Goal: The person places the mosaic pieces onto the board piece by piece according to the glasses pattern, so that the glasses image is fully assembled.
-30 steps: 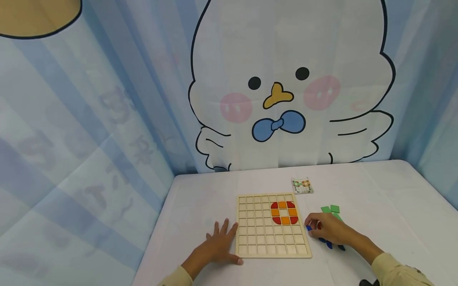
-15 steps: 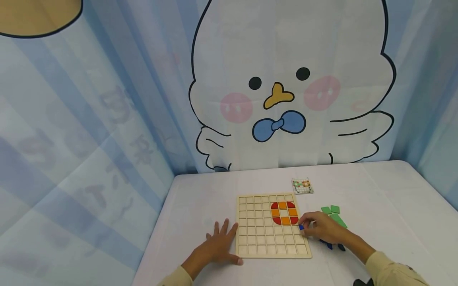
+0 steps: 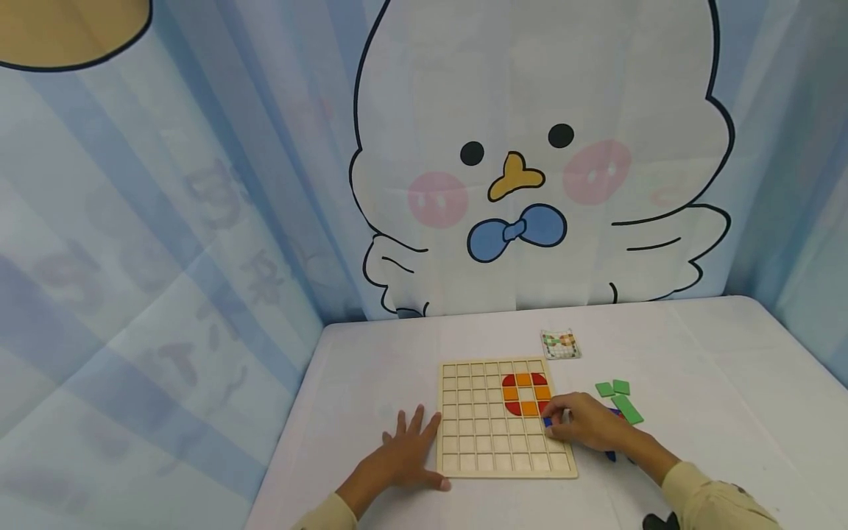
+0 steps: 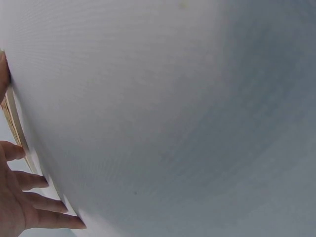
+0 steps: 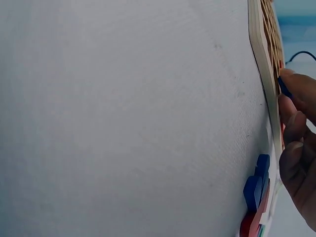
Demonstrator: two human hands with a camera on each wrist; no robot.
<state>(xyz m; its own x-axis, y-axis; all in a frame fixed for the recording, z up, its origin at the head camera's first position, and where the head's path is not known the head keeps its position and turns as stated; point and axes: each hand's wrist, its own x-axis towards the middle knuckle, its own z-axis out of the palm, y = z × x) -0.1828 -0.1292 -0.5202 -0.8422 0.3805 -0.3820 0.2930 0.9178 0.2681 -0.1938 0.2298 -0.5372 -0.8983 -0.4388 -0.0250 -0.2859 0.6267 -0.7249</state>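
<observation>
A wooden grid board (image 3: 474,444) lies on the white table. Red and orange pieces (image 3: 524,380) form a ring in its upper right cells. My left hand (image 3: 404,455) rests beside the board's left side, fingers spread, with the index fingertip and thumb at its edge. In the left wrist view these spread fingers (image 4: 47,202) show at the lower left. My right hand (image 3: 586,421) pinches a small blue piece (image 5: 284,87) between thumb and finger, over the board's right part just below the ring. The fingers partly hide the piece in the head view.
Several loose green pieces (image 3: 626,409) lie right of the board. Blue pieces (image 5: 253,192) and a red piece (image 5: 248,224) lie near them, partly hidden by the right arm. A small pattern card (image 3: 560,344) lies behind the board. Printed curtains (image 3: 424,280) stand around the table.
My right hand has moved left from beside the loose pieces to over the board's right edge, carrying the blue piece. The left hand has stayed still.
</observation>
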